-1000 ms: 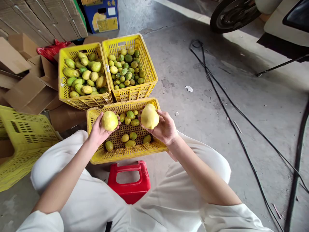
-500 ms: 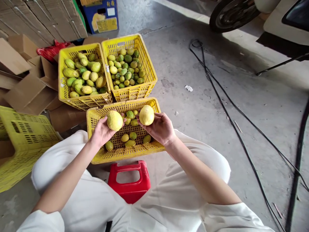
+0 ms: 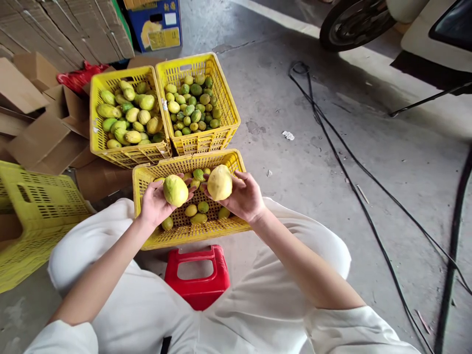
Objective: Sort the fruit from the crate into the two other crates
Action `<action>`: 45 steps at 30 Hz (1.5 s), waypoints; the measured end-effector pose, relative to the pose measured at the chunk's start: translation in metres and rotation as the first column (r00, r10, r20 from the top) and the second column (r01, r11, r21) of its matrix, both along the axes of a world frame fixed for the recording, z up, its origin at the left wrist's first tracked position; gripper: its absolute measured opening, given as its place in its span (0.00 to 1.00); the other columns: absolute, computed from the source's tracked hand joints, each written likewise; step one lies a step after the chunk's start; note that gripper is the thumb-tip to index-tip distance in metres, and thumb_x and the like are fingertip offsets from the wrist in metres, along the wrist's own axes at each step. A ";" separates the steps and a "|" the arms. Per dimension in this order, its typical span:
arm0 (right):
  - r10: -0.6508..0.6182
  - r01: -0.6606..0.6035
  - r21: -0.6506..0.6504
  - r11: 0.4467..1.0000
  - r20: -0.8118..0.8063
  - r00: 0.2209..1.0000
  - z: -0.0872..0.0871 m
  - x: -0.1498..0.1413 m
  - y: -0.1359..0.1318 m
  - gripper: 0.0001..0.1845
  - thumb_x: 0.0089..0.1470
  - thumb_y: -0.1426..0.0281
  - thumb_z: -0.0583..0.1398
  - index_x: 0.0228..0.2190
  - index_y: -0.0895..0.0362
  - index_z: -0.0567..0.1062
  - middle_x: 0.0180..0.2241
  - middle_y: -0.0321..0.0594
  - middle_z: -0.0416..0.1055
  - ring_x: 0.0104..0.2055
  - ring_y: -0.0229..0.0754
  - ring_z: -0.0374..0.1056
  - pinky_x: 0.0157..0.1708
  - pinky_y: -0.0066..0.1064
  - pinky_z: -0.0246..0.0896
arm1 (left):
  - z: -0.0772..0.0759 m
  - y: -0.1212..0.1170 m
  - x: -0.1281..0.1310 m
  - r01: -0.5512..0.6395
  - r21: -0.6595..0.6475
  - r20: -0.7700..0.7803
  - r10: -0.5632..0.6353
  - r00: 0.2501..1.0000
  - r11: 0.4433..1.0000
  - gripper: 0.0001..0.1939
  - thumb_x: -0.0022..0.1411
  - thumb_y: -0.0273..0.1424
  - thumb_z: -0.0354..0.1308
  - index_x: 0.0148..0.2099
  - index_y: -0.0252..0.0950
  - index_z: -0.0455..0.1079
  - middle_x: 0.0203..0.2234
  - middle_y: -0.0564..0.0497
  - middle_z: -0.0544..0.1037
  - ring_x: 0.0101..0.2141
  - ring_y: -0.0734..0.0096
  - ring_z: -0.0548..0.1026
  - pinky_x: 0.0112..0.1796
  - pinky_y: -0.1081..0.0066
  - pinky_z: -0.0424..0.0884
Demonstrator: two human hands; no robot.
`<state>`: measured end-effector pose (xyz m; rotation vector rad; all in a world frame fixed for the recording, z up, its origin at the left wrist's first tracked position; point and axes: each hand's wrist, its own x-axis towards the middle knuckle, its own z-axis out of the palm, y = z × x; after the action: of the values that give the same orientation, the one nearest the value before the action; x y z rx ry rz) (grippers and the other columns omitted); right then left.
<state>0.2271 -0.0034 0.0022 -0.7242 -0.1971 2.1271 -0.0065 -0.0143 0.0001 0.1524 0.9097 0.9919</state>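
My left hand [image 3: 153, 205], palm up, cradles a greenish-yellow lemon [image 3: 176, 191] in its curled fingers. A paler yellow lemon [image 3: 220, 182] rests in the fingers of my right hand [image 3: 248, 199], with a small pointed tip facing up toward me. Both hands are held above a yellow plastic crate [image 3: 147, 242] between my knees. Several smaller green-yellow lemons [image 3: 198, 218] lie scattered on its perforated floor, some partly hidden behind my hands.
Behind stand two more yellow crates, one with large lemons [image 3: 132, 115], the other with smaller greener ones [image 3: 195, 89]. A red stool [image 3: 197, 293] is beneath me. Flattened cartons [image 3: 47, 140] and a yellow-green crate [image 3: 44, 196] lie left. Black cables [image 3: 350, 142] cross the floor right.
Both lemons have turned in my fingers: the left shows a greener side, the right its tip. My right hand has shifted slightly left and the left lemon has dropped slightly.
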 end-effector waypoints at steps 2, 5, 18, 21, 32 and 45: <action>-0.007 0.008 0.049 0.999 -0.016 1.000 0.001 0.002 0.002 0.15 0.47 0.66 0.62 0.39 0.55 0.75 0.43 0.45 0.82 0.50 0.55 0.78 0.48 0.49 0.79 | 0.002 0.002 -0.003 -0.010 0.023 0.058 0.009 0.998 1.000 0.21 0.61 0.34 0.56 0.56 0.34 0.72 0.46 0.41 0.83 0.56 0.48 0.78 0.58 0.46 0.74; 0.015 -0.015 0.050 0.999 -0.009 1.000 -0.001 0.000 0.002 0.17 0.48 0.67 0.62 0.42 0.56 0.75 0.43 0.45 0.82 0.48 0.53 0.79 0.45 0.44 0.80 | 0.000 0.003 -0.003 0.000 0.021 0.055 -0.001 0.998 1.000 0.19 0.64 0.34 0.56 0.55 0.35 0.72 0.43 0.43 0.84 0.49 0.52 0.82 0.50 0.54 0.80; 0.006 -0.007 -0.026 1.000 -0.025 1.000 0.000 -0.002 0.002 0.16 0.61 0.62 0.57 0.46 0.58 0.75 0.44 0.48 0.81 0.50 0.54 0.78 0.49 0.48 0.79 | 0.002 0.003 0.001 -0.089 -0.066 -0.005 0.089 0.996 0.994 0.13 0.65 0.34 0.54 0.47 0.33 0.73 0.43 0.38 0.84 0.51 0.45 0.81 0.46 0.50 0.82; 0.008 -0.009 -0.008 1.000 -0.041 0.999 0.006 0.001 0.004 0.17 0.62 0.64 0.56 0.49 0.60 0.74 0.45 0.50 0.82 0.48 0.50 0.80 0.49 0.43 0.79 | 0.002 0.005 -0.003 -0.080 -0.007 -0.019 0.080 0.997 0.997 0.12 0.63 0.32 0.57 0.47 0.33 0.73 0.44 0.38 0.84 0.54 0.42 0.80 0.51 0.46 0.80; 0.117 -0.106 -0.115 0.988 0.093 0.989 -0.010 -0.005 -0.001 0.16 0.54 0.69 0.66 0.45 0.55 0.72 0.35 0.38 0.81 0.34 0.43 0.81 0.34 0.31 0.81 | -0.010 -0.004 0.009 0.050 -0.115 -0.101 -0.062 0.993 0.992 0.18 0.60 0.32 0.61 0.52 0.33 0.71 0.44 0.40 0.83 0.54 0.48 0.80 0.54 0.50 0.79; 0.082 -0.080 -0.025 0.996 0.106 0.991 -0.012 -0.007 0.002 0.20 0.49 0.66 0.71 0.43 0.54 0.74 0.34 0.35 0.79 0.32 0.37 0.78 0.30 0.24 0.79 | -0.013 0.000 0.004 0.054 -0.036 -0.149 -0.059 0.987 0.998 0.15 0.56 0.34 0.65 0.45 0.34 0.72 0.36 0.45 0.82 0.44 0.53 0.83 0.45 0.58 0.83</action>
<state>0.2199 -0.0016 -0.0096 -0.8560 -0.2664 2.1716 -0.0025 -0.0148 -0.0134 0.2271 1.0531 0.9212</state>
